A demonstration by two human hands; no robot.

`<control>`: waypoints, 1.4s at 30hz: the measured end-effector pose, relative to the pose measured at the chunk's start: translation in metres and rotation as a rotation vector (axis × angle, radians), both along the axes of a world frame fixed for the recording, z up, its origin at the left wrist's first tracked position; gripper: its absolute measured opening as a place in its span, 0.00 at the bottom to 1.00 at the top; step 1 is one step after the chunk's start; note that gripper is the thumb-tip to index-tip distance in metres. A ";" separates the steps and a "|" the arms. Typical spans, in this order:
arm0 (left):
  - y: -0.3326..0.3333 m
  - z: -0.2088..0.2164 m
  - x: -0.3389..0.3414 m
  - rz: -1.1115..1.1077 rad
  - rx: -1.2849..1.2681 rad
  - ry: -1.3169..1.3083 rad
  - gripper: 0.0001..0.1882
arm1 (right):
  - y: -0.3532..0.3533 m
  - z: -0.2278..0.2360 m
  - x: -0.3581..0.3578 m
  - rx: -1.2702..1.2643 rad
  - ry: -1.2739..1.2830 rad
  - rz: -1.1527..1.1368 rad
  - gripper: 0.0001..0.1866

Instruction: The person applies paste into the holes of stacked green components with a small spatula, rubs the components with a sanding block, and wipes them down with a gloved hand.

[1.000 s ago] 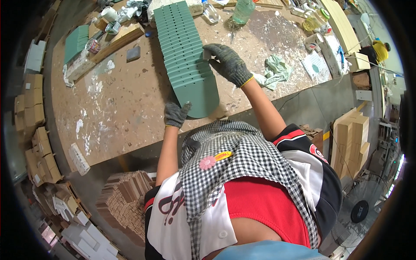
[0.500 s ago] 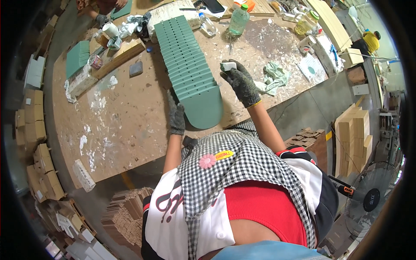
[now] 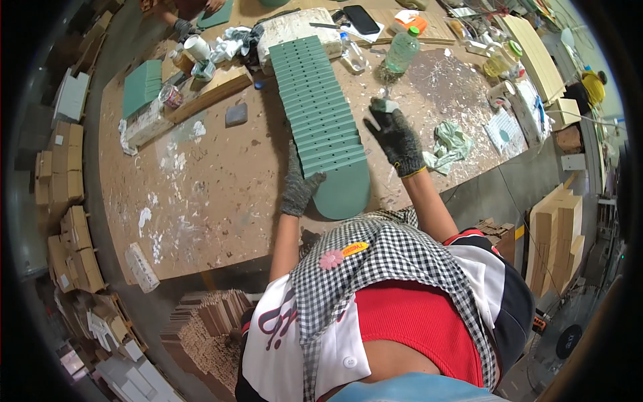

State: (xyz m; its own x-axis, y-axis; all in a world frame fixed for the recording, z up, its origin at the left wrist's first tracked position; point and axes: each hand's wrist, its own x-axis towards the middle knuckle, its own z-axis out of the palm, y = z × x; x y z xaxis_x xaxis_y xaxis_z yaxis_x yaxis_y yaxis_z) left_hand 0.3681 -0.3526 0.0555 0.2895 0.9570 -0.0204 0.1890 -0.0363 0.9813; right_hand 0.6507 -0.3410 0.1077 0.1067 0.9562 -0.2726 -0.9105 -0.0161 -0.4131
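Observation:
A long overlapping row of green panels point(image 3: 321, 110) with rounded ends and small dark holes lies on the worktable, leaning up at its far end on a paint-spattered white block point(image 3: 295, 30). My left hand point(image 3: 301, 186), in a dark grey glove, grips the left edge of the nearest panel, thumb on its top face and fingers along the side. Right of the row, my right hand point(image 3: 396, 139), gloved too, is raised over the table. Its fingertips are closed on a small whitish block point(image 3: 385, 105); the far fingers are partly hidden.
A crumpled pale green cloth point(image 3: 450, 147) lies right of my right hand. Beyond stand a green-capped bottle point(image 3: 403, 51) and a clear bottle point(image 3: 351, 55). A grey square block point(image 3: 236, 114) sits to the left. Another person's gloved hand point(image 3: 184, 28) shows at the far left.
My left thumb has come over onto the nearest panel's top face, where the hand was flat beside the edge. The right hand has turned with its whitish block. The whole view has shifted.

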 end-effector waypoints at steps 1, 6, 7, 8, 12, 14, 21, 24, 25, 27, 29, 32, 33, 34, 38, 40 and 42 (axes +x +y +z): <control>-0.003 0.000 -0.003 0.004 0.051 0.025 0.61 | 0.009 -0.003 0.003 0.007 0.080 0.031 0.22; -0.036 -0.005 -0.009 -0.038 -0.272 0.115 0.60 | 0.029 0.027 -0.005 -0.056 0.305 0.134 0.22; -0.042 -0.013 -0.011 -0.069 -0.190 0.237 0.59 | 0.031 0.025 -0.009 -0.063 0.307 0.142 0.23; -0.045 -0.018 -0.011 -0.096 -0.107 0.357 0.58 | 0.031 0.026 -0.014 -0.072 0.308 0.152 0.23; -0.039 -0.011 -0.007 -0.136 -0.227 0.304 0.53 | 0.027 0.024 -0.023 0.009 0.309 0.177 0.24; -0.037 -0.022 -0.013 -0.243 -0.310 0.243 0.52 | 0.026 0.022 -0.024 -0.086 0.280 0.158 0.23; -0.053 -0.057 -0.023 -0.438 -0.302 0.542 0.53 | 0.038 0.025 -0.035 -0.194 0.039 0.199 0.21; -0.054 -0.063 -0.024 -0.422 -0.283 0.521 0.52 | 0.049 0.050 -0.055 -0.037 -0.828 0.324 0.25; -0.054 -0.067 -0.024 -0.412 -0.260 0.525 0.51 | 0.054 0.059 -0.070 0.009 -1.145 0.345 0.26; -0.045 -0.057 -0.019 -0.383 -0.123 0.439 0.51 | 0.060 0.056 -0.082 0.181 -1.631 0.408 0.27; -0.034 -0.049 -0.011 -0.418 0.047 0.512 0.51 | 0.065 0.051 -0.093 0.361 -1.844 0.438 0.27; -0.024 -0.026 -0.009 -0.315 0.184 0.199 0.51 | 0.073 0.045 -0.105 0.547 -1.981 0.460 0.27; -0.023 -0.030 -0.009 -0.309 0.185 0.201 0.51 | 0.075 0.043 -0.109 0.617 -2.002 0.475 0.27; -0.023 -0.036 -0.009 -0.342 0.234 0.209 0.52 | 0.076 0.042 -0.113 0.624 -2.000 0.476 0.27; -0.025 -0.032 -0.011 -0.352 0.254 0.208 0.53 | 0.079 0.041 -0.118 0.704 -1.981 0.483 0.26; -0.029 -0.041 -0.012 -0.361 0.225 0.208 0.53 | 0.076 0.040 -0.118 0.729 -1.975 0.475 0.25; -0.031 -0.048 -0.012 -0.366 0.201 0.205 0.53 | 0.073 0.047 -0.110 0.684 -2.025 0.473 0.28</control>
